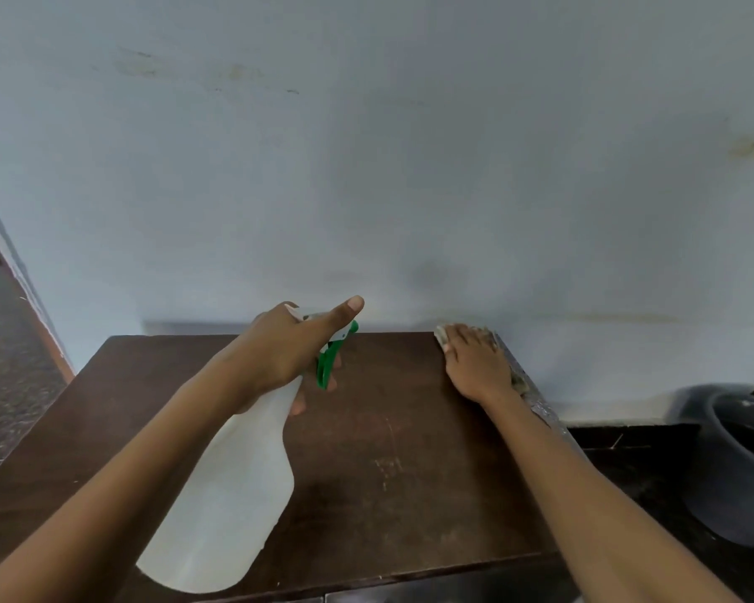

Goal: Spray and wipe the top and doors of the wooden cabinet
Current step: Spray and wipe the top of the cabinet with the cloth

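Holding the spray bottle [231, 485] tilted over the cabinet [410, 450] top, your left hand [279, 350] has its grip wrapped round the neck, fingers on the green trigger [325, 363], nozzle aimed at the far edge. Further right, your right hand [475, 363] lies flat with fingers straight, pressing the cloth [519, 380] into the far right corner, ready to wipe. A grey tub [732, 472] sits right of the cabinet.

Dim, diffuse light is seen throughout; soft shadows are cast on the wall [366, 167] above the cabinet top [410, 450]. Edges are bowed by wide-angle distortion, and slight blur is noted.
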`<state>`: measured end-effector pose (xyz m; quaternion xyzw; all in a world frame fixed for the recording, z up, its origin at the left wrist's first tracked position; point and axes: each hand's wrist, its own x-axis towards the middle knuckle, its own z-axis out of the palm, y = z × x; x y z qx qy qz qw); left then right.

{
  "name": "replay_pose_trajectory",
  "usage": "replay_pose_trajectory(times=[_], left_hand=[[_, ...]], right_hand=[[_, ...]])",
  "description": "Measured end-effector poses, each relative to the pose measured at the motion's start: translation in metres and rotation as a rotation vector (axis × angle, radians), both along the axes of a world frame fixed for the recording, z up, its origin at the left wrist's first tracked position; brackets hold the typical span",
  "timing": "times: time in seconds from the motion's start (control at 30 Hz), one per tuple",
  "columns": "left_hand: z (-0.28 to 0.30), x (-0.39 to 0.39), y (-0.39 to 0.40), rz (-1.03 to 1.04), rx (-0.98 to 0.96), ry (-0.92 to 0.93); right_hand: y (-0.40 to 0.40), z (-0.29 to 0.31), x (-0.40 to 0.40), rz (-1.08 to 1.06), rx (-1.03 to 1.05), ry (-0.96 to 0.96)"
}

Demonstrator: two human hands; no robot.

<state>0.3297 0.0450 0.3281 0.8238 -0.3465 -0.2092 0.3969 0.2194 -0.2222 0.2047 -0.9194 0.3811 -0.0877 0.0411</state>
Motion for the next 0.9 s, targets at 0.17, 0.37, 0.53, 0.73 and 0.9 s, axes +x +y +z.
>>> replay_pose_trajectory(times=[0.17, 0.37, 0.53, 0.73, 0.9], left_hand=[[-0.002, -0.019, -0.004, -0.065, 0.005, 0.014], [0.001, -0.04, -0.014, -0.161, -0.067, 0.037], [-0.004, -0.043, -0.029, -0.113, -0.043, 0.031], [-0.003, -0.055, -0.043, -0.131, -0.096, 0.028], [-0.007, -0.059, -0.05, -0.152, -0.055, 0.043]], right_hand=[[0.023, 0.0, -0.03, -0.055, 0.0, -0.011], [0.094, -0.005, -0.042, 0.2, -0.061, -0.027], [0.086, -0.003, -0.014, 0.315, 0.0, -0.036], [0.021, -0.001, 0.0, 0.113, 0.018, -0.027], [0.015, -0.002, -0.036, -0.02, 0.043, -0.041]])
